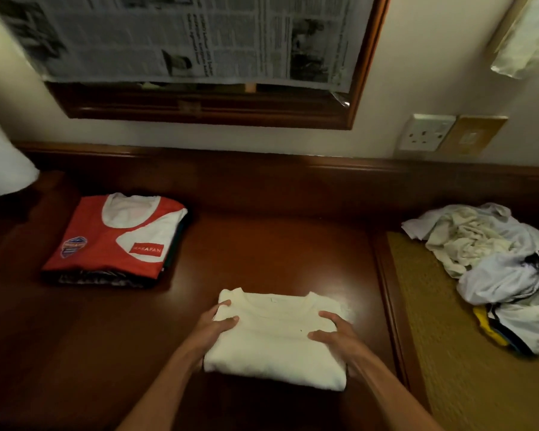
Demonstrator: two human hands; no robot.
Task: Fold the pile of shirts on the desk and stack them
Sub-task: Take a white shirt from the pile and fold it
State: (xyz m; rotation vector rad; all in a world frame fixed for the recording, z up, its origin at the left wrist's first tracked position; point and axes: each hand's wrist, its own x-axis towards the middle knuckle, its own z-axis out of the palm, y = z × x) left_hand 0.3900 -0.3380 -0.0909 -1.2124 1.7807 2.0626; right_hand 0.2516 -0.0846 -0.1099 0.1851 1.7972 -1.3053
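A folded cream shirt [276, 340] lies flat on the dark wooden desk [262, 244], near its front edge. My left hand [213, 326] grips the shirt's left side, thumb on top. My right hand [336, 334] grips its right side the same way. At the back left sits a stack of folded shirts [115, 241] with a red and white shirt on top. A crumpled pile of unfolded shirts [492, 269], mostly white, lies at the right on a woven mat.
The woven mat [448, 353] covers the desk's right section, past a raised wooden strip. A white rounded object [3, 163] stands at the far left. On the wall are a newspaper-covered frame [199, 42] and a power socket [425, 132].
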